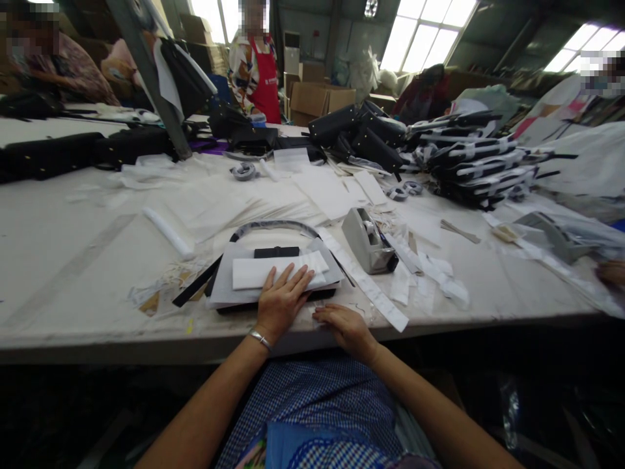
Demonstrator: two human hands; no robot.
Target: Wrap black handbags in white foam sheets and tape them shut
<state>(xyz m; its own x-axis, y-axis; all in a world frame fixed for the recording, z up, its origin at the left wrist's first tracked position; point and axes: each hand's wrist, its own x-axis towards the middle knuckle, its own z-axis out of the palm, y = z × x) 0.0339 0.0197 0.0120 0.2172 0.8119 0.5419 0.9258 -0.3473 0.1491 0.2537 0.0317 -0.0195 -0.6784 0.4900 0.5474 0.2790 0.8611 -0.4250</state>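
Observation:
A black handbag (322, 294) lies on its side close to the front edge of the worktable, a wrapped curved handle (273, 225) arching from its far side. A sheet of white paper (222, 286) covers most of it, and a folded strip of white foam (249, 273) rests on top. My left hand (283, 299) presses down flat on the foam, fingers spread, a bracelet at the wrist. My right hand (346, 329) is lower at the table edge, fingers stretched toward the bag over a bit of clear plastic. Its thumb is mostly hidden.
A grey tape dispenser (364, 241) stands right of the bag, beside a long white strip (366, 286). Paper sheets (317, 189) and scraps cover the middle. Black bags (488, 156) are piled behind. A metal post (156, 85) rises at left. Several people work around the table.

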